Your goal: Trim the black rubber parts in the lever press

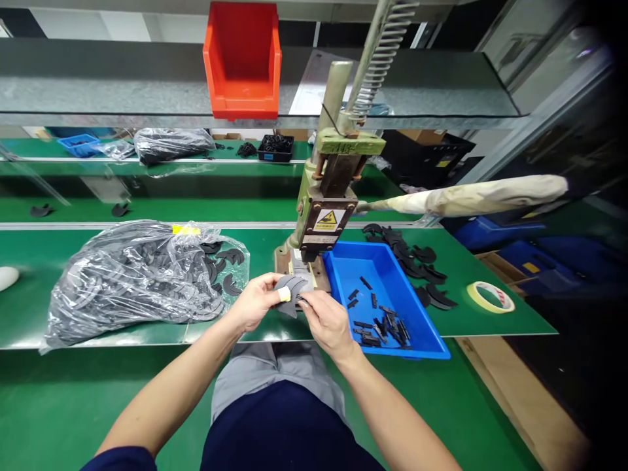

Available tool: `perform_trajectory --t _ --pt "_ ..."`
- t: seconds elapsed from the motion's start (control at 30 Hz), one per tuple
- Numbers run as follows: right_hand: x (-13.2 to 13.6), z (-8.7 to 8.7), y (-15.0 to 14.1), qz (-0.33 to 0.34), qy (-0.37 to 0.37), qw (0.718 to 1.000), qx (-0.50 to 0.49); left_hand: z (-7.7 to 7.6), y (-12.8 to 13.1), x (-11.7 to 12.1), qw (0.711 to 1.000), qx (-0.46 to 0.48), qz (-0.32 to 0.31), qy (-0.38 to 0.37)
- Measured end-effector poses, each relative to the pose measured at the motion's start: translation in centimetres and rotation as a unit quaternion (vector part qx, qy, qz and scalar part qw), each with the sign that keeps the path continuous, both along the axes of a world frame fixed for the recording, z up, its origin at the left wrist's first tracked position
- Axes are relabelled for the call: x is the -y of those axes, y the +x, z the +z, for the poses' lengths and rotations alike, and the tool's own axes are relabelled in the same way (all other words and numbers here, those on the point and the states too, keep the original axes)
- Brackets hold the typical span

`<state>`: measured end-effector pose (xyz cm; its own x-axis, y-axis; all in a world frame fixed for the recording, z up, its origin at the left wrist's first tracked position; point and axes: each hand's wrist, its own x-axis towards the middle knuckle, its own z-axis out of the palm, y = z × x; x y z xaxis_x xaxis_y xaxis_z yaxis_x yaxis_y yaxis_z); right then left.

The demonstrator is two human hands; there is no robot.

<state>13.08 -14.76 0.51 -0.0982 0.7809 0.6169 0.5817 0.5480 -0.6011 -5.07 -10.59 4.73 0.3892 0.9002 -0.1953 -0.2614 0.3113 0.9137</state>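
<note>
Curved grey part (291, 284) in the left hand (252, 305), just in front of the lever press (328, 219)

Far left of the press, at the edge of view: a white rounded object (6, 278) on the green surface (265, 243). Between it and the press lies a large clear plastic bag (122, 281), filled with dark curved pieces; some show near its right end. Behind and to the left of the press, a red bin (243, 108) stands on a shelf (122, 91), open side forward.

Directly before the press base: left hand grasping the curved grey part at its left side, thumb and fingers closed on it. Pale patch by the thumb tip; cannot tell whether on thumb or part. Right hand (328, 322) pinches a small dark piece (299, 297) at the part's right edge; contact between the two unclear.

Just right of the press: blue tray (360, 261), short black strips (390, 324) scattered inside, mostly toward the near end. Beyond the tray, right of the press, loose dark curved pieces (405, 252) in a heap. The press's wrapped lever (490, 195) extends rightward above them. Farthest right of the press on the surface: a tape roll (475, 297), lying flat.
</note>
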Motion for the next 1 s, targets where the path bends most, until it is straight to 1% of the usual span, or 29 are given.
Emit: perform_trajectory --t 0.07,0.1,0.13,0.17,0.2,0.23,0.27,0.33,0.37,0.4,0.43,0.47,0.5,0.57,0.67,0.73,0.9,1.0 --pt "0.2 -0.3 0.1 -0.016 0.002 1.0 -0.01 -0.5 0.2 0.4 1.0 0.0 0.004 -0.006" --pt "0.3 -0.4 0.2 -0.019 -0.002 1.0 -0.014 -0.8 0.2 0.5 1.0 -0.009 0.01 0.002" --pt "0.3 -0.5 0.3 -0.019 -0.011 1.0 -0.018 -1.0 0.1 0.7 0.999 -0.025 0.02 0.028" --pt "0.3 -0.4 0.5 -0.015 -0.023 0.999 -0.021 -1.2 -0.1 0.7 0.995 -0.051 0.033 0.074" --pt "0.3 -0.3 0.8 -0.009 -0.037 0.999 -0.024 -1.2 -0.4 0.8 0.985 -0.089 0.04 0.142" --pt "0.3 -0.2 1.2 -0.003 -0.053 0.998 -0.028 -1.2 -0.8 0.9 0.965 -0.131 0.04 0.225" --pt "0.2 0.0 1.7 0.002 -0.068 0.997 -0.033 -1.0 -1.3 1.0 0.933 -0.17 0.033 0.316" --pt "0.1 0.6 2.7 0.009 -0.094 0.994 -0.046 -0.5 -2.1 1.2 0.847 -0.226 0.004 0.481" --pt "0.1 0.9 3.1 0.016 -0.104 0.993 -0.053 -0.3 -2.4 1.4 0.804 -0.239 -0.01 0.544" --pt "0.2 1.3 3.4 0.027 -0.114 0.992 -0.056 0.0 -2.6 1.6 0.768 -0.246 -0.02 0.591" --pt "0.2 1.7 3.6 0.043 -0.122 0.99 -0.057 0.1 -2.8 1.8 0.739 -0.249 -0.024 0.626" --pt "0.3 2.1 3.7 0.065 -0.13 0.988 -0.054 0.3 -2.8 2.0 0.717 -0.253 -0.029 0.649" --pt "0.3 2.4 3.7 0.089 -0.136 0.986 -0.048 0.3 -2.8 2.2 0.701 -0.254 -0.032 0.665" --pt "0.5 3.0 3.4 0.142 -0.143 0.979 -0.034 0.4 -2.7 2.6 0.685 -0.251 -0.039 0.683" --pt "0.5 3.3 2.9 0.209 -0.142 0.967 -0.019 0.5 -2.7 2.9 0.676 -0.247 -0.048 0.693" --pt "0.5 3.2 2.8 0.239 -0.137 0.961 -0.014 0.6 -2.7 3.0 0.672 -0.245 -0.048 0.697" --pt "0.5 3.2 3.0 0.281 -0.128 0.951 -0.004 0.6 -2.8 3.3 0.679 -0.241 -0.051 0.691" --pt "0.7 3.5 3.0 0.291 -0.135 0.947 0.004 0.5 -2.9 3.6 0.694 -0.237 -0.06 0.678"
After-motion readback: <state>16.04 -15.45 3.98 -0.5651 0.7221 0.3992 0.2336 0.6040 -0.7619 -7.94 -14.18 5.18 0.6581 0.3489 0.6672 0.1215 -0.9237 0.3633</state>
